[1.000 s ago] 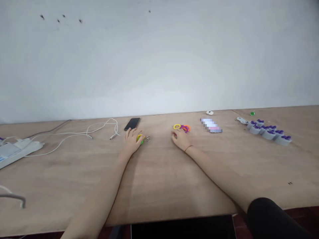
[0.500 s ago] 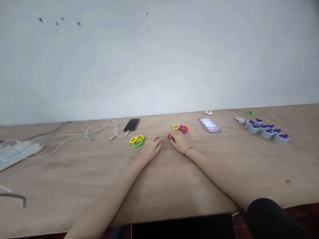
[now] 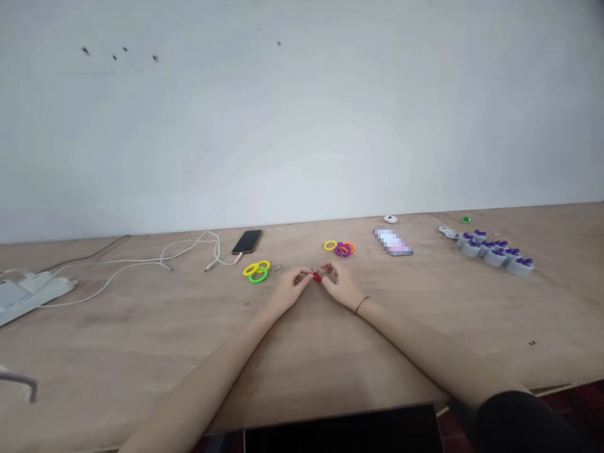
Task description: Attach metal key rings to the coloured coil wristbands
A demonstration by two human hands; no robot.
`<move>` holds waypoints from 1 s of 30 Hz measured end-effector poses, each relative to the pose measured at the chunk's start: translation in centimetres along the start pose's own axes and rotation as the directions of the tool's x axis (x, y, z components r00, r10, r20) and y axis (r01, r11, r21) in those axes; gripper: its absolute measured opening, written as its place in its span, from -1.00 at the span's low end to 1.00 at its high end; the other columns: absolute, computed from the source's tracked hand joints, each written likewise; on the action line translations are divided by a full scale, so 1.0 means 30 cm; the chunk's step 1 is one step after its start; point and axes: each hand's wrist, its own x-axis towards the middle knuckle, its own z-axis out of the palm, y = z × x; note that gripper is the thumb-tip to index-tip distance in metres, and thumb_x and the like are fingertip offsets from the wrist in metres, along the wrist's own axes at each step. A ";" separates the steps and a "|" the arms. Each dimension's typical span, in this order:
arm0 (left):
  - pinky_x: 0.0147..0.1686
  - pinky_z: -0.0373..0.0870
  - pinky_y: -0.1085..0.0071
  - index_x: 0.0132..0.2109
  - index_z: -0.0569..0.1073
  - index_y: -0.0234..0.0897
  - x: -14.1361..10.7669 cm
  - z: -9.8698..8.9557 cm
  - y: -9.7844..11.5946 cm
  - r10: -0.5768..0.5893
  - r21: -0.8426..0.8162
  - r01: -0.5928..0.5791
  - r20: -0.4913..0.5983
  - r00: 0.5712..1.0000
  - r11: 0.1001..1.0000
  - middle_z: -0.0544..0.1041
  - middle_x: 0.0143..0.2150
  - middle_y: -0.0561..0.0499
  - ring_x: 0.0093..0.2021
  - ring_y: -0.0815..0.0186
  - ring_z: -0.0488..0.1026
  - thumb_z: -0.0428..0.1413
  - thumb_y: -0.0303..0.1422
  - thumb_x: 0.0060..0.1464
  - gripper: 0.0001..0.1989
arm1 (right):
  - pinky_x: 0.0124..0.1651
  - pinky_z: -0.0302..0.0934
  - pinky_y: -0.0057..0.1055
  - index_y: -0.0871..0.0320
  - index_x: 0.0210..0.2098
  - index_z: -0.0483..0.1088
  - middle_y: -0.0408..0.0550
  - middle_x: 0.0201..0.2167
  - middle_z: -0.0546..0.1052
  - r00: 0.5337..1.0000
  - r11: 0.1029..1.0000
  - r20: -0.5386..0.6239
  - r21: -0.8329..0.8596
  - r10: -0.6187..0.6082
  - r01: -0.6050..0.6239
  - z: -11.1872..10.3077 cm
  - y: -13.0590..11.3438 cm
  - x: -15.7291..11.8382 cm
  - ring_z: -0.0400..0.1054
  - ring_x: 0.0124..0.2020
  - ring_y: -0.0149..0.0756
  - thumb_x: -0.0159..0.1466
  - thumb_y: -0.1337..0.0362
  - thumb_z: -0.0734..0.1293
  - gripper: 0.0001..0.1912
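Inward since the last frame: left hand (image 3: 287,290) and right hand (image 3: 342,285) now close together, wrists angled toward each other, forearms slanting in low over the tabletop (image 3: 141,333). Fingers (image 3: 302,275) of both hands pinching a small red object (image 3: 316,276) between them, seemingly, though too small to see clearly. Just beside the left hand, yellow and green coil bands (image 3: 257,272) and a metal key ring (image 3: 276,269).

The left forearm (image 3: 212,371) and right forearm (image 3: 415,346) are bare and extend forward, converging toward the midline. The left hand (image 3: 289,290) and right hand (image 3: 341,287) face each other, fingers curled in a pinching posture, with the left fingertips (image 3: 306,274) and right fingertips (image 3: 326,268) close together.
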 end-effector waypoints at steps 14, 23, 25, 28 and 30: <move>-0.21 0.40 0.34 -0.21 0.40 -0.29 0.007 0.017 -0.019 -0.151 -0.307 0.136 -0.025 0.988 0.942 0.53 -0.24 -0.05 -0.25 0.28 0.47 0.04 -0.25 0.01 -0.77 | -0.30 0.19 -0.44 0.13 -0.31 0.41 -0.11 -0.38 0.51 0.990 0.995 0.097 0.011 -0.103 0.102 -0.008 -0.040 -0.009 0.32 -0.39 -0.39 0.17 0.31 0.18 -0.81; -0.17 0.40 0.33 -0.26 0.42 -0.29 0.007 0.011 -0.005 -0.120 -0.300 0.121 0.021 0.993 0.946 0.54 -0.25 -0.03 -0.23 0.28 0.47 0.03 -0.28 0.01 -0.80 | -0.37 0.19 -0.47 0.15 -0.33 0.41 -0.11 -0.43 0.48 0.986 0.988 0.075 0.022 -0.151 0.150 0.002 -0.032 -0.008 0.29 -0.46 -0.42 0.15 0.32 0.19 -0.83; -0.16 0.39 0.32 -0.26 0.43 -0.29 0.005 0.011 -0.003 -0.110 -0.298 0.113 0.027 0.994 0.948 0.54 -0.27 -0.03 -0.23 0.27 0.47 0.03 -0.28 0.02 -0.80 | -0.38 0.18 -0.47 0.16 -0.33 0.41 -0.11 -0.45 0.48 0.987 0.988 0.060 0.012 -0.152 0.151 0.002 -0.034 -0.009 0.28 -0.48 -0.42 0.13 0.33 0.20 -0.83; -0.12 0.38 0.30 -0.22 0.44 -0.29 0.000 0.015 0.001 -0.122 -0.331 0.132 0.051 0.991 0.934 0.54 -0.21 -0.04 -0.18 0.26 0.47 0.04 -0.26 0.02 -0.78 | -0.38 0.18 -0.47 0.17 -0.34 0.40 -0.11 -0.46 0.46 0.987 0.987 0.032 -0.037 -0.156 0.157 0.001 -0.038 -0.012 0.28 -0.48 -0.41 0.12 0.36 0.19 -0.83; -0.09 0.37 0.29 -0.16 0.41 -0.30 -0.005 0.023 0.004 -0.151 -0.400 0.172 0.085 0.985 0.900 0.53 -0.16 -0.06 -0.14 0.24 0.46 0.08 -0.25 -0.01 -0.72 | -0.37 0.17 -0.47 0.16 -0.35 0.39 -0.11 -0.48 0.44 0.984 0.980 0.024 -0.084 -0.178 0.180 0.000 -0.041 -0.014 0.27 -0.47 -0.40 0.12 0.36 0.19 -0.85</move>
